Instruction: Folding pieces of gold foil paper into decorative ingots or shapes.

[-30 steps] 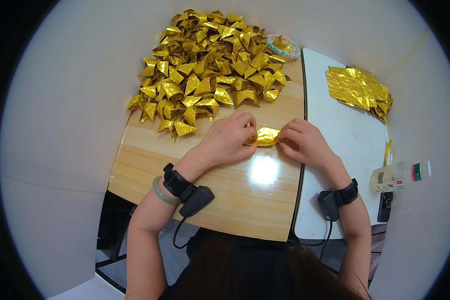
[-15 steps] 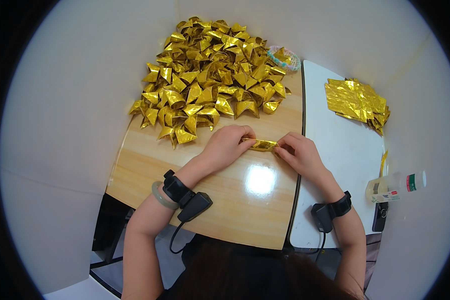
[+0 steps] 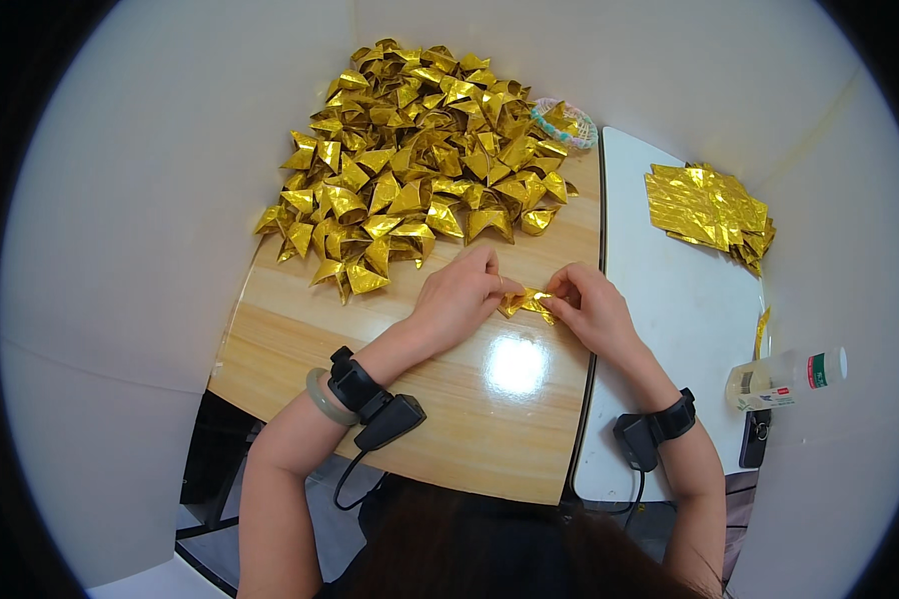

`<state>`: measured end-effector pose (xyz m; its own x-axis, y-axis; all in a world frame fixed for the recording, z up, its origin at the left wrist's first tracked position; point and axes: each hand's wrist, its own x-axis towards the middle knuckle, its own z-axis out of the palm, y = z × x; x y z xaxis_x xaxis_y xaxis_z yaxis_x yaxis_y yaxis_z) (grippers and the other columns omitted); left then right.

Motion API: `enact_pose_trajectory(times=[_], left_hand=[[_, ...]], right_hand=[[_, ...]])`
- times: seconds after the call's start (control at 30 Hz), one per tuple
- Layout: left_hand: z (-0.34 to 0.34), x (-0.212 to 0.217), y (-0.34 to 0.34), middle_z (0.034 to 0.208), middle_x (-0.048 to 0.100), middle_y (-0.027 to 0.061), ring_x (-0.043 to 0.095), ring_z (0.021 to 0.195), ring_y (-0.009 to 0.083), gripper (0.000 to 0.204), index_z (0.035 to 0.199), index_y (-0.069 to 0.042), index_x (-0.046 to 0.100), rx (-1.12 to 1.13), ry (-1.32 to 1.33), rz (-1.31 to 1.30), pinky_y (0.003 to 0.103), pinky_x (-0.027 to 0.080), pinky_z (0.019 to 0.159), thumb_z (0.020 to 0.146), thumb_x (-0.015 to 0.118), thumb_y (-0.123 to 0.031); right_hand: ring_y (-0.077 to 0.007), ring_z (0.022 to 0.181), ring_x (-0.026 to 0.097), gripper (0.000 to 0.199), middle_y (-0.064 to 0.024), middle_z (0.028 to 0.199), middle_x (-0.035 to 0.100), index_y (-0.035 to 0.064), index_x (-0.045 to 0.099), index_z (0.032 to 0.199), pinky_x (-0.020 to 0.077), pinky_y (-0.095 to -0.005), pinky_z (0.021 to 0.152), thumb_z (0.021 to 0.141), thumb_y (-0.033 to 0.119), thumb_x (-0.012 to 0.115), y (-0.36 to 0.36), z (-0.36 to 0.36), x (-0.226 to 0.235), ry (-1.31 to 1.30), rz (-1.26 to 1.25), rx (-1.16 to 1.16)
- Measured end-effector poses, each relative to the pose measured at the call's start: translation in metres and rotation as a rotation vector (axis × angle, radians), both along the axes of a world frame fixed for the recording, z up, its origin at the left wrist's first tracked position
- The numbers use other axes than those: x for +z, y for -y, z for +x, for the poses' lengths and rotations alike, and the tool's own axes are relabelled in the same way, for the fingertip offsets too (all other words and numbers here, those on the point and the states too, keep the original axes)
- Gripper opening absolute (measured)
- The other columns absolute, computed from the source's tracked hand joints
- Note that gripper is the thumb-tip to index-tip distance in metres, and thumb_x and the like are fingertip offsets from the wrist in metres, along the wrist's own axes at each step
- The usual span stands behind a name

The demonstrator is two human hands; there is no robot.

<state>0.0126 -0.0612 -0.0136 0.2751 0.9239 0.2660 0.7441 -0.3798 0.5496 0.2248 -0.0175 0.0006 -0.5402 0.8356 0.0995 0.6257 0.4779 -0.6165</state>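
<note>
Grip (image 3: 597, 311), right: narrow, on gold foil (image 3: 528, 301)

Foil piece (image 3: 531, 301) before the pile (image 3: 410, 150)

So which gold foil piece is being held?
The folded piece between the left hand and right hand; the others, such as the heap and flat stack, lie untouched.

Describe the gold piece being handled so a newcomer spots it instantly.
On the wood-grain table, look below the heap of gold shapes. Between the left hand and right hand sits one gold foil piece, the only one in fingers.
</note>
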Motion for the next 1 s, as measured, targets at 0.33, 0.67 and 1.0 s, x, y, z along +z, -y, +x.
enact_pose_trajectory(times=[0.33,0.67,1.0], left_hand=[[0.0,0.01,-0.001,0.091,0.05,0.0057,0.047,0.089,0.0249,0.032,0.102,-0.02,0.069,-0.237,-0.219,0.265,0.034,0.045,0.072,0.072,0.063,-0.009],[-0.007,0.008,-0.001,0.089,0.051,0.0049,0.05,0.088,0.0234,0.023,0.098,-0.013,0.069,-0.287,-0.074,0.141,0.034,0.045,0.071,0.076,0.068,-0.02],[-0.006,0.014,0.003,0.092,0.057,0.0064,0.056,0.086,0.0239,0.019,0.085,-0.006,0.067,-0.402,-0.121,0.27,0.034,0.049,0.068,0.072,0.07,-0.019]], right_hand=[[-0.0254,0.083,0.057,0.026,-0.0095,0.085,0.058,0.005,0.058,0.089,0.0472,-0.0351,0.071,0.077,0.024,0.07,-0.004,0.012,0.014,0.056,0.074,0.037],[-0.0243,0.071,0.059,0.026,-0.0109,0.077,0.061,0.0027,0.059,0.082,0.0466,-0.0343,0.063,0.073,0.023,0.073,-0.017,0.021,0.009,0.095,-0.17,0.001],[-0.023,0.066,0.061,0.023,-0.0099,0.069,0.061,0.0034,0.058,0.082,0.0474,-0.0342,0.059,0.074,0.022,0.069,-0.009,0.013,0.008,0.066,-0.065,-0.076]])
